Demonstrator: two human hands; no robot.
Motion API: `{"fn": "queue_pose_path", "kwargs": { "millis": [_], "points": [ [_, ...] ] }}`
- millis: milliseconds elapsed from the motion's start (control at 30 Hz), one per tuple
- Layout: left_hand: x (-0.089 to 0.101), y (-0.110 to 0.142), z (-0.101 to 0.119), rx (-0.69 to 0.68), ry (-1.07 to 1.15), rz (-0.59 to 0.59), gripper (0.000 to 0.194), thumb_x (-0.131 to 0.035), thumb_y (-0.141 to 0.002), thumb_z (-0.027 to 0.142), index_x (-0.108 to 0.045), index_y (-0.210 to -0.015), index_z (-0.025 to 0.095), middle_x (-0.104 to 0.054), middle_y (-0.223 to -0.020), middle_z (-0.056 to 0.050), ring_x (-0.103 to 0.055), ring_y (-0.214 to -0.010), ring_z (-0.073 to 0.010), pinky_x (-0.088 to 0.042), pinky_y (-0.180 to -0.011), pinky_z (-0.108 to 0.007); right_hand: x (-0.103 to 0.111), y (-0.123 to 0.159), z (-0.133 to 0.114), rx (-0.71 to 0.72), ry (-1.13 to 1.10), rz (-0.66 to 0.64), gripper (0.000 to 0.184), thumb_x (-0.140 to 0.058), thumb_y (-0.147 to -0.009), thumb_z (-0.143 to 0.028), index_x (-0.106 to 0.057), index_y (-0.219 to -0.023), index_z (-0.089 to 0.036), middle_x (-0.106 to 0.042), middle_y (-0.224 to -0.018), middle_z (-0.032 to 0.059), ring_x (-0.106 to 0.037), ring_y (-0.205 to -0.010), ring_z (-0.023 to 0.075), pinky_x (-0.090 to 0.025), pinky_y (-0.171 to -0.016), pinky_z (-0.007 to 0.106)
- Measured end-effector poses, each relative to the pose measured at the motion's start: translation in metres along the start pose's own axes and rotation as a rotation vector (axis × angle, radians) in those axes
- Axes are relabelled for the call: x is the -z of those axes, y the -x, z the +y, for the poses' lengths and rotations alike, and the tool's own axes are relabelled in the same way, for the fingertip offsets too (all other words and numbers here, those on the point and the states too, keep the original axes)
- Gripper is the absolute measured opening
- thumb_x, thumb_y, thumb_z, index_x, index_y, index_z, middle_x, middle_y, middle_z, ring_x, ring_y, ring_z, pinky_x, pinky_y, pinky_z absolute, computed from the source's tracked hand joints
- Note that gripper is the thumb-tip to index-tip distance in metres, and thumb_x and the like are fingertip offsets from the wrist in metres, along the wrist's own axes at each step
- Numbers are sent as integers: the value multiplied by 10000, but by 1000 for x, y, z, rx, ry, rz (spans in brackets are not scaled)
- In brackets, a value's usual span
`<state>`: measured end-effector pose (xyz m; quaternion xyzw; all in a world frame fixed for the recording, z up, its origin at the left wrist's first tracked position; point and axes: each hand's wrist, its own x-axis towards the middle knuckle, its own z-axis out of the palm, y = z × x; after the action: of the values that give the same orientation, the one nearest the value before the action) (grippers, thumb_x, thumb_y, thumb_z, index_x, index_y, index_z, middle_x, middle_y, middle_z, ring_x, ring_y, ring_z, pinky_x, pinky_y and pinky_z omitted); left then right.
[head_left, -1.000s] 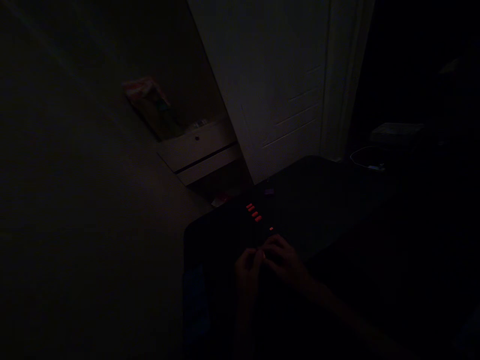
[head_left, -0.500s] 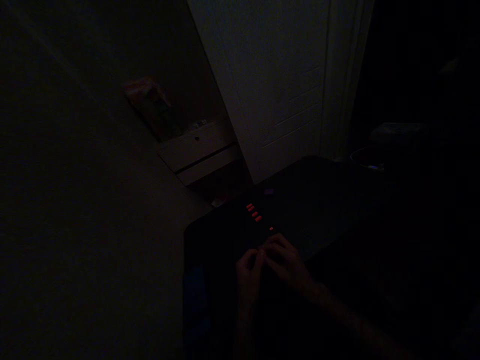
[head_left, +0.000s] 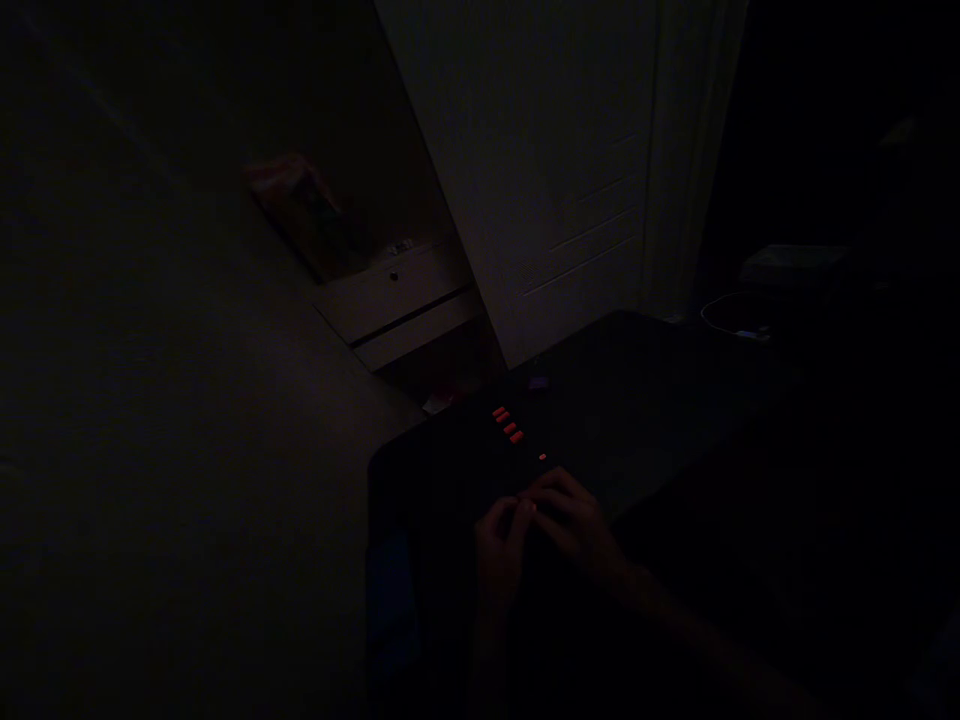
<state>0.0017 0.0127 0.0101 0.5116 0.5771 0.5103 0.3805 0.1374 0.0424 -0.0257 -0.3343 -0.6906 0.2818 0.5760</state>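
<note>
Working close over the tabletop point(head_left: 637, 400), with left grip point(head_left: 500, 550) and right grip point(head_left: 576, 520) curled narrow, fingertips touching or nearly so; cannot tell in such darkness about anything pinched between. Probably best done by feel: press lightly, brace one set of fingertips against the other, and turn with small finger motions rather than whole wrists. Mind the small red piece point(head_left: 542, 457) just beyond the right grip, easy to brush with a knuckle. Farther out and slightly left, avoid nudging the row of four red pieces point(head_left: 516, 437). Reach no farther than needed towards the purple item point(head_left: 538, 383) beyond, and steer clear of the blue item point(head_left: 390, 590), left of the left grip.
</note>
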Motion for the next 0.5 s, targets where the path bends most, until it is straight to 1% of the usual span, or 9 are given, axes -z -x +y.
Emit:
{"fn": "queue_pose_path", "kwargs": {
  "millis": [100, 233, 367, 500],
  "points": [
    [0, 0, -1, 5, -6, 9, 287, -712, -834, 446, -742, -765, 168, -739, -761, -53, -670, -754, -222, -509, -718, -297, 0, 0, -1, -12, -12, -8, 128, -649, -981, -241, -758, -1048, -246, -674, -1006, 63, -679, -930, 217, -585, -827, 349],
    [1, 0, -3, 10, 32, 30, 277, -709, -837, 436, -750, -763, 172, -742, -765, -48, -679, -781, -226, -511, -750, -303, 0, 0, 1, 4, -10, -7, 171, -682, -963, -274, -749, -1119, -255, -655, -1052, 70, -673, -978, 223, -586, -859, 359],
    [1, 0, -3, 31, 63, 27, 278, -722, -826, 437, -753, -767, 167, -750, -773, -53, -683, -786, -229, -515, -756, -307, 2, 1, 3, 3, 9, -28, 143, -674, -971, -275, -758, -1085, -254, -659, -1048, 68, -673, -968, 219, -583, -859, 355],
    [0, 0, -3, 29, 56, 23, 291, -712, -834, 440, -750, -773, 157, -741, -770, -52, -672, -771, -219, -508, -738, -297, 2, 2, 4, 10, 26, -35, 146, -651, -988, -282, -766, -1071, -246, -665, -1012, 66, -674, -928, 215, -581, -824, 343]
  ]
}}
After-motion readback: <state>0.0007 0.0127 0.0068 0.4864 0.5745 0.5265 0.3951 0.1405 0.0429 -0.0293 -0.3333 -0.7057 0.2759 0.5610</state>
